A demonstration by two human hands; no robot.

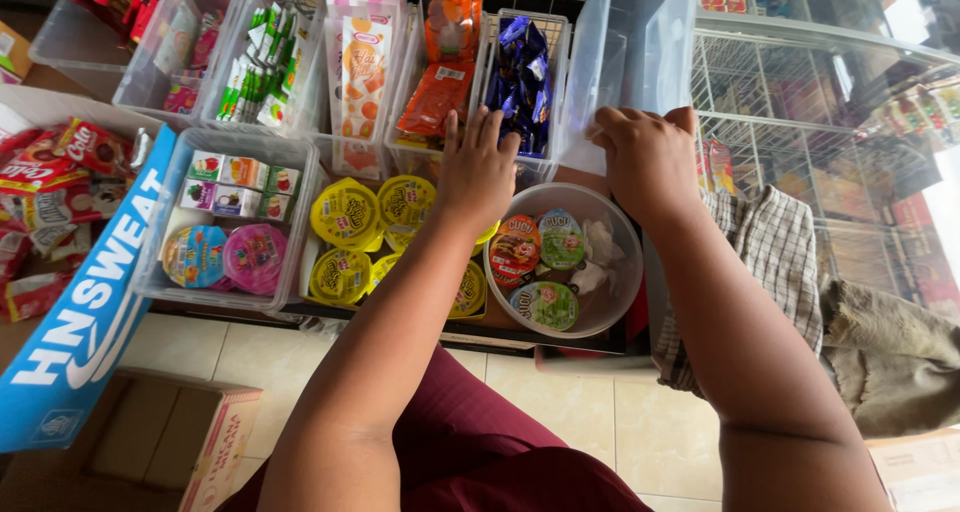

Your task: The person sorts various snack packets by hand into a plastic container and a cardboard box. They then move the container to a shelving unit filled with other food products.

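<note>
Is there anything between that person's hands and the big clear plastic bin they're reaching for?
Nothing visible. The right hand already grips the clear bin at its lower edge, and the left hand rests flat beside it, above the round tub of cups.

We see the scene in bright, even daylight, strongest beyond the right hand [650,162], where the upper right corner washes out to a pale glare. The clear tilted bin [640,42] just above that hand shows soft reflections. Shadows are faint; a dim band lies under the shelf edge below the left hand [478,167]. Near both hands the focus is sharp. Toward the edges we notice wide-angle stretching and slight softness.
</note>
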